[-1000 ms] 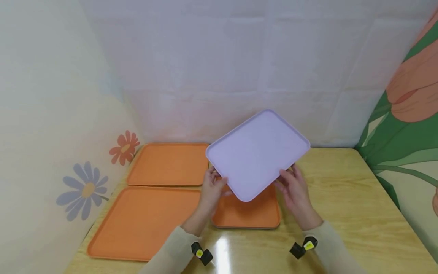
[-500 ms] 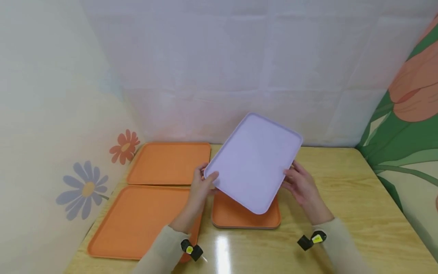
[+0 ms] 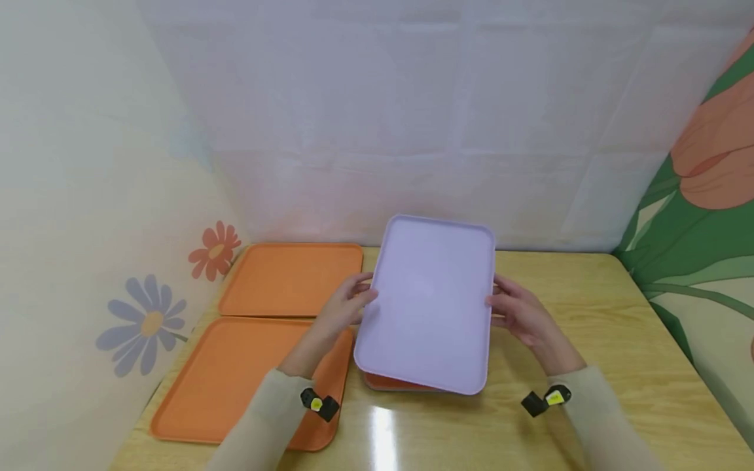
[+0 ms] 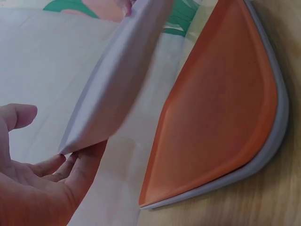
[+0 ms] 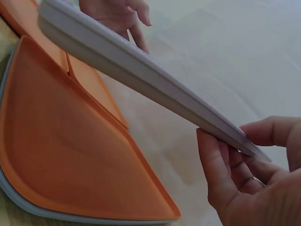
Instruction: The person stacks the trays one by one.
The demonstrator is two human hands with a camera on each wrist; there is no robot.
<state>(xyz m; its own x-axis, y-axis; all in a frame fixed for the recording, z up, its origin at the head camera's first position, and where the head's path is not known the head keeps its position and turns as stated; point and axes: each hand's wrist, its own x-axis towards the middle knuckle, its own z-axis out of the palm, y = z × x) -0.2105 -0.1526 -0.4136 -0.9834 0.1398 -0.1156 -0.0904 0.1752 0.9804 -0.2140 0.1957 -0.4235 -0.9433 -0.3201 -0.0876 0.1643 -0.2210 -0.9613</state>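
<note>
A light purple tray (image 3: pixel 430 301) is held up with its short sides to front and back, slightly tilted, between two hands. My left hand (image 3: pixel 344 304) has its fingers bent under the left edge. In the left wrist view its thumb (image 4: pixel 21 115) stands a little off the purple tray (image 4: pixel 108 84). My right hand (image 3: pixel 521 311) pinches the opposite edge, thumb on top and fingers below, as the right wrist view shows. Beneath lies an orange tray (image 5: pixel 84 150) stacked on a greyish one (image 4: pixel 277 127), mostly hidden from the head view.
To the left, two orange trays lie on the wooden table (image 3: pixel 589 314): a far one (image 3: pixel 294 281) and a near one (image 3: pixel 247 373), partly behind the left forearm. A white sheet (image 3: pixel 383 118) hangs behind; flower-patterned panels stand at both sides.
The purple tray has turned clockwise from a slanted position to nearly straight, and has come lower and closer over the stack. Both hands have shifted apart along its edges.
</note>
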